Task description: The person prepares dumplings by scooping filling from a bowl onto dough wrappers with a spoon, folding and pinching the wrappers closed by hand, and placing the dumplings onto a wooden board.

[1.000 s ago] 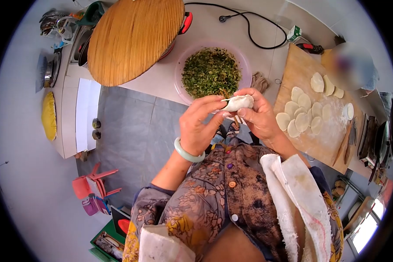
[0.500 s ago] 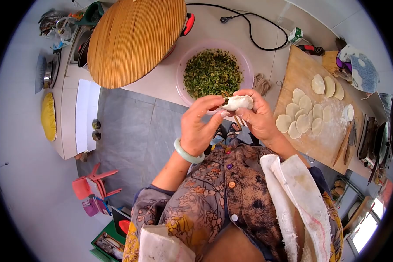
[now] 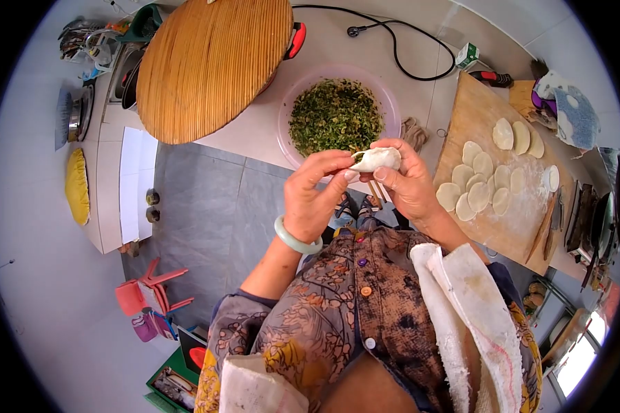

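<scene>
A white dumpling (image 3: 380, 160), folded over with green filling showing at its left end, is held between my two hands. My left hand (image 3: 315, 191) pinches the open left end with thumb and fingers. Around the right part of the dumpling are the fingers and thumb of my right hand (image 3: 412, 180). Just beyond my hands stands a pink bowl (image 3: 394, 103) of chopped green filling (image 3: 334, 115). Chopsticks (image 3: 377, 193) show below the dumpling, partly hidden by my hands. On the right, several round wrappers (image 3: 479, 196) lie on a floured wooden board (image 3: 455, 124).
A slatted round lid (image 3: 213, 65) covers a red-handled pot at the upper left. Behind the bowl runs a black cable (image 3: 399, 51). A small white cup (image 3: 550, 178) and a rolling pin (image 3: 541, 227) are on the board. A cloth (image 3: 414, 133) lies right of the bowl.
My left thumb and fingers have shifted slightly along the dumpling's left end. Both hands still hold it in nearly the same place, and the view has moved a little.
</scene>
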Available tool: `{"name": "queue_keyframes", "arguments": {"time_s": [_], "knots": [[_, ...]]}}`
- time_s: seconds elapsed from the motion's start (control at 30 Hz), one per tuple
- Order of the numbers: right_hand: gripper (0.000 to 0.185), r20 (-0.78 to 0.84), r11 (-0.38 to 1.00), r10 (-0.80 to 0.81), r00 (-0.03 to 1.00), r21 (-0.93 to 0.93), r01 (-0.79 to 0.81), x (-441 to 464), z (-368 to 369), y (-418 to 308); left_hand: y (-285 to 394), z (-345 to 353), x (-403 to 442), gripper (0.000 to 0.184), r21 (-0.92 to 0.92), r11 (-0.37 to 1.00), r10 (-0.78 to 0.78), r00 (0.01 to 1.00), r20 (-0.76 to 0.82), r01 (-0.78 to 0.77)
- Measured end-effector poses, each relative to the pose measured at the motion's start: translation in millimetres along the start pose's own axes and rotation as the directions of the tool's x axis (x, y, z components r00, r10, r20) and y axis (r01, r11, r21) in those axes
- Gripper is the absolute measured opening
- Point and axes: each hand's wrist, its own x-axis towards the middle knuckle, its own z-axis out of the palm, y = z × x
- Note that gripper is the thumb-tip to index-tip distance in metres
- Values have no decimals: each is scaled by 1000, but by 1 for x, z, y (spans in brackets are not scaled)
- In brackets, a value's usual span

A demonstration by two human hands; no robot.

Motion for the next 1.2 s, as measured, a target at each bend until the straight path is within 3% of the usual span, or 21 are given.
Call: {"name": "queue_keyframes", "arguments": {"time_s": [0.23, 0.43, 0.53, 0.83, 1.03, 1.2], "knots": [[34, 4, 1000, -12, 1000, -26, 13, 3, 1, -1, -1, -4, 2, 16, 72, 997, -35, 997, 66, 30], [33, 3, 996, 4, 1000, -89, -3, 4, 0, -2, 0, -6, 6, 13, 31, 998, -53, 996, 73, 51], [33, 13, 989, 25, 1000, -148, -23, 4, -2, -3, 1, -6, 5, 13, -51, 989, -137, 989, 62, 140], [33, 26, 967, 73, 997, -247, -64, 0, -2, -11, -2, -6, 4, 25, 41, 989, -144, 988, 45, 143], [32, 44, 957, 61, 997, -287, -45, -2, -2, -10, 3, -5, 4, 33, -149, 945, -280, 956, 85, 290], [31, 46, 940, 46, 998, -340, -28, -2, 4, -7, 4, -7, 4, 23, 51, 972, -234, 967, 106, 229]]}}
